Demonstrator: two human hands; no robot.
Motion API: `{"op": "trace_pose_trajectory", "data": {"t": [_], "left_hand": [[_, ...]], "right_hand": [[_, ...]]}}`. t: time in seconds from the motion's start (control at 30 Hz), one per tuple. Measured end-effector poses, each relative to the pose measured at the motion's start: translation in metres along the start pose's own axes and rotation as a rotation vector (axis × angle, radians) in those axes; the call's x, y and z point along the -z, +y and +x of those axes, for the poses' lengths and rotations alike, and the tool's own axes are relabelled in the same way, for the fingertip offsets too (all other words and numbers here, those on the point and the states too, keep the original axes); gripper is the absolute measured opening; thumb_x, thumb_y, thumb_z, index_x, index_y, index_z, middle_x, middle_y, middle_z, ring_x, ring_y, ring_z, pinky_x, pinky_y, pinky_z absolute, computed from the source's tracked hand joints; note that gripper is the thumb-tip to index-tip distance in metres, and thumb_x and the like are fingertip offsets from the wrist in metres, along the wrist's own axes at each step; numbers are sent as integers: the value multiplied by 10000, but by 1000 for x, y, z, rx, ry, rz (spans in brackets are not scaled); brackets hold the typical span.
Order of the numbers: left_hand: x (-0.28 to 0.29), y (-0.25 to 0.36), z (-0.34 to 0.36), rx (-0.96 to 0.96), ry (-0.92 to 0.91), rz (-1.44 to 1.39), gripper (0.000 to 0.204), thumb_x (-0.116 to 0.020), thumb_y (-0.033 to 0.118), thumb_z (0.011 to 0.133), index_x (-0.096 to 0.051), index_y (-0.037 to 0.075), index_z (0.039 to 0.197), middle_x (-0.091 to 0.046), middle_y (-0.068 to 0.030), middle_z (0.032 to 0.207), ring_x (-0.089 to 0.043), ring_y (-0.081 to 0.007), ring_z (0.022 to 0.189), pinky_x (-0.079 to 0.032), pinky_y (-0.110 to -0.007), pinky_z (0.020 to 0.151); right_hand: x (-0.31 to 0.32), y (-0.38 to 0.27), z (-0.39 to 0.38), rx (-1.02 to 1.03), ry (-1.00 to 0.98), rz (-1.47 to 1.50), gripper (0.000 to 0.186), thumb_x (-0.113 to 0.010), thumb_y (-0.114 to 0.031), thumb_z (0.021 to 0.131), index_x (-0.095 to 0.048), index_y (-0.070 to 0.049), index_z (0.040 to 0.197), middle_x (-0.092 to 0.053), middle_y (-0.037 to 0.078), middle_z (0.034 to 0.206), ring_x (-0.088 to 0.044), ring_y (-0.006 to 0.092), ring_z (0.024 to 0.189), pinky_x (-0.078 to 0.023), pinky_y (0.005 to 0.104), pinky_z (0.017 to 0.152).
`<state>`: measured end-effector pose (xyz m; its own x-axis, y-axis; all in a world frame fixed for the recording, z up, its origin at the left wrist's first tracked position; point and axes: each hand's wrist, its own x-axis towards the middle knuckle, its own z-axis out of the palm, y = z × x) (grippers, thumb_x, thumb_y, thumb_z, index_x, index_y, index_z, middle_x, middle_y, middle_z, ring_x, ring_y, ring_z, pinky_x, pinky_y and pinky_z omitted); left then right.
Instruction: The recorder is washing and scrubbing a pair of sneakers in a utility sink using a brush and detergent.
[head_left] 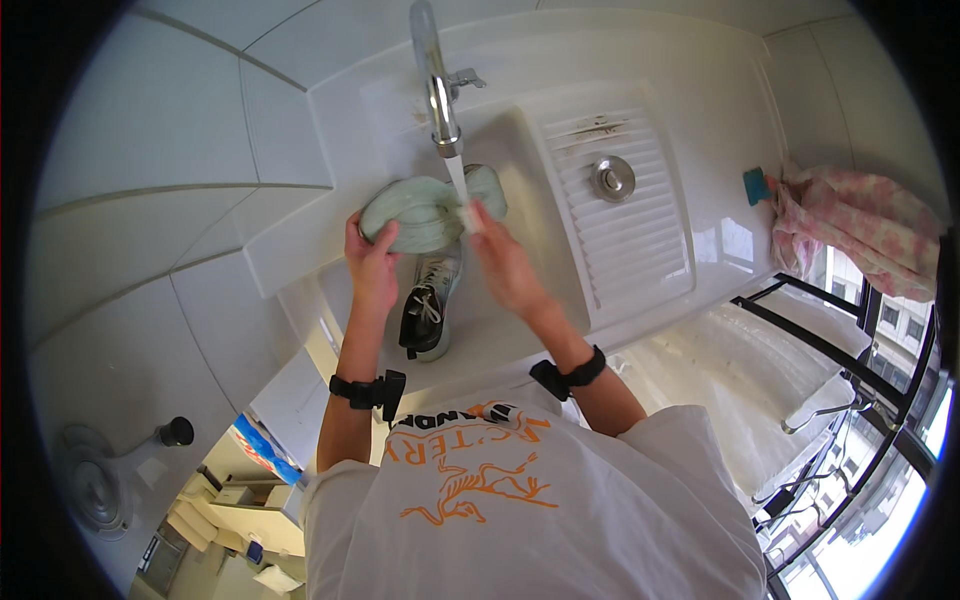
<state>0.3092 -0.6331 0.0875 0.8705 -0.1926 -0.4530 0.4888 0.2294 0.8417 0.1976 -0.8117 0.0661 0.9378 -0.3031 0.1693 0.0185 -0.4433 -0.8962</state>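
My left hand [372,258] grips the left end of a pale green shoe [415,205], its sole turned up, in the white sink [540,280]. My right hand [503,262] is closed on a small white object [468,218], perhaps a brush, against the shoe's right part. Water runs from the chrome tap [440,110] just above it, onto or beside the shoe. Below the green shoe, a black and grey shoe [427,310] with laces lies in the basin, partly hidden.
A ribbed washboard [625,250] with a metal drain cover [613,178] adjoins the basin on the right. A teal sponge [755,186] and pink patterned cloth [850,215] are farther right, near a railed window. Tiled wall is at left, with a grey fixture [95,480] low down.
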Motion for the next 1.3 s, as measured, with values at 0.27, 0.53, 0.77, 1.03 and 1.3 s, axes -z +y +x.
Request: {"op": "trace_pose_trajectory", "data": {"t": [0.27, 0.53, 0.77, 1.03, 1.3], "left_hand": [[7, 0, -2, -32, -2, 23, 467, -696, 55, 867, -442, 73, 1258, -559, -56, 1192, -572, -159, 1055, -527, -322, 802], [6, -8, -6, -61, 80, 57, 487, -690, 48, 870, -438, 79, 1286, -562, -58, 1188, -571, -169, 1064, -537, -331, 821], [-5, -7, -7, -70, 150, 118, 498, -693, 50, 866, -440, 78, 1294, -568, -54, 1176, -577, -168, 1044, -536, -324, 786], [-6, -17, -4, -121, 147, 166, 474, -700, 60, 867, -449, 84, 1269, -581, -49, 1155, -585, -156, 1020, -526, -298, 763], [-21, -22, -16, -121, 105, 130, 448, -685, 28, 874, -452, 80, 1254, -584, -57, 1153, -584, -145, 1023, -511, -277, 756]], "right_hand": [[-31, -8, 20, -331, -184, -271, 449, -527, -184, 970, -477, -234, 1413, -584, 223, 909, -617, 423, 758, -510, 510, 654], [-38, -33, 12, -278, -138, -305, 441, -523, -194, 971, -474, -258, 1404, -591, 211, 931, -623, 407, 753, -510, 500, 644], [-42, -37, 24, -265, -185, -248, 408, -517, -195, 976, -509, -247, 1380, -597, 200, 914, -615, 410, 728, -510, 491, 640], [-41, -16, 25, -366, -148, -230, 446, -491, -145, 968, -482, -253, 1401, -606, 223, 943, -623, 413, 745, -519, 490, 654], [-36, 9, 14, -454, -144, -194, 421, -519, -177, 956, -516, -235, 1374, -621, 210, 919, -624, 408, 757, -515, 498, 664]]}}
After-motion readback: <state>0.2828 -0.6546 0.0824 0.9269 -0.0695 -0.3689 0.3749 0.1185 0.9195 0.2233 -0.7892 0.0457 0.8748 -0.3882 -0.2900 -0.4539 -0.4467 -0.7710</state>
